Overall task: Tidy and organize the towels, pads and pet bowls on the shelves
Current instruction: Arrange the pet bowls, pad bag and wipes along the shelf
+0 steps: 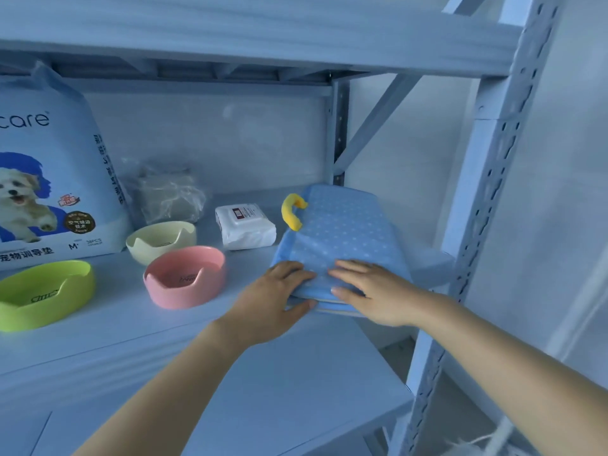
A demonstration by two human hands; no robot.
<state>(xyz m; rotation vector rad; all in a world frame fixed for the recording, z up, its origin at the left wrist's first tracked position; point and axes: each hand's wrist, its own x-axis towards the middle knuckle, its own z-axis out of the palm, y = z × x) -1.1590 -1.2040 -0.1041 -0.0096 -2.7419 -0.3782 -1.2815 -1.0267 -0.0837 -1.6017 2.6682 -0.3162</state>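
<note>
A folded blue dotted towel with a yellow loop lies at the right end of the shelf, its near edge over the shelf front. My left hand holds its near left corner, fingers on top and thumb under the edge. My right hand holds the near edge beside it, fingers flat on top and thumb at the front edge. To the left stand a pink pet bowl, a cream bowl and a green bowl.
A large bag of pet training pads stands at the back left. A clear plastic bag and a white wipes pack lie behind the bowls. The shelf's right upright stands next to the towel. Another shelf board runs overhead.
</note>
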